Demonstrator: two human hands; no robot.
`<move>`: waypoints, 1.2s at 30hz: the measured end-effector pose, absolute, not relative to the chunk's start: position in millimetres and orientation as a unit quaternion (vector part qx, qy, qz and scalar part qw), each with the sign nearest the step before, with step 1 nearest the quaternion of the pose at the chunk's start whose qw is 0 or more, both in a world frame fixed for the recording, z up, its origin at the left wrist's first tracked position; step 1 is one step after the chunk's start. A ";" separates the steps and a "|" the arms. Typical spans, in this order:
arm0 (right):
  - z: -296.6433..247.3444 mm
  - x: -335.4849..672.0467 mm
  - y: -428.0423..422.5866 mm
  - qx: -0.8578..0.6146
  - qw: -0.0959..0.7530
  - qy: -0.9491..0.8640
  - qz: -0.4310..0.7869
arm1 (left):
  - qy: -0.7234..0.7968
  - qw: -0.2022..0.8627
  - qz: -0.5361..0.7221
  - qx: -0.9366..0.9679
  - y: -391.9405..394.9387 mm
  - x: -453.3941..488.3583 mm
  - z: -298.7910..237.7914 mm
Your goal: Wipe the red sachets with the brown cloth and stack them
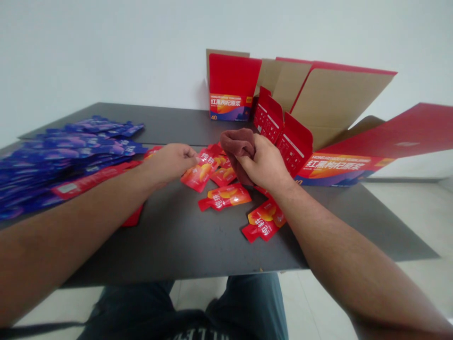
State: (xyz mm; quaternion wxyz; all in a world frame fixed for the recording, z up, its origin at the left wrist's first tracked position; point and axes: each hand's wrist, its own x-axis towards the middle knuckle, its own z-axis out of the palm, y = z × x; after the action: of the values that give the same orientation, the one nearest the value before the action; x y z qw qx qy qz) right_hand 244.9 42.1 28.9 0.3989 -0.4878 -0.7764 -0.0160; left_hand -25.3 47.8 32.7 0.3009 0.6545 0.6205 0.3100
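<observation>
Beside a heap of blue sachets (pixel 71 160), the left hand (pixel 169 163), fingers bunched, touches a red sachet (pixel 200 175) on the dark table (pixel 177 241); the right hand (pixel 264 163) closes around a brown cloth (pixel 236 144), near an open red carton (pixel 339 170).

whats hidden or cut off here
Head view:
right hand covers part of the brown cloth
left forearm hides most of a red packet
left edge cuts off the blue sachet pile
right edge cuts off the red carton flap
red sachet print too small to read
</observation>
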 end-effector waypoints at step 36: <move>39.6 203.7 -34.3 -0.269 0.190 -0.944 0.015 | 0.430 0.553 0.436 0.566 -12.6 -26.7 10.0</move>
State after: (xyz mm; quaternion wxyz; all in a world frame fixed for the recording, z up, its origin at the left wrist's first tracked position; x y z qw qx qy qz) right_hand 203.7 -34.3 39.6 0.1896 -0.2692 -0.9441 0.0150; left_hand -26.7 -12.6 10.0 0.5525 0.5659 0.4295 0.4358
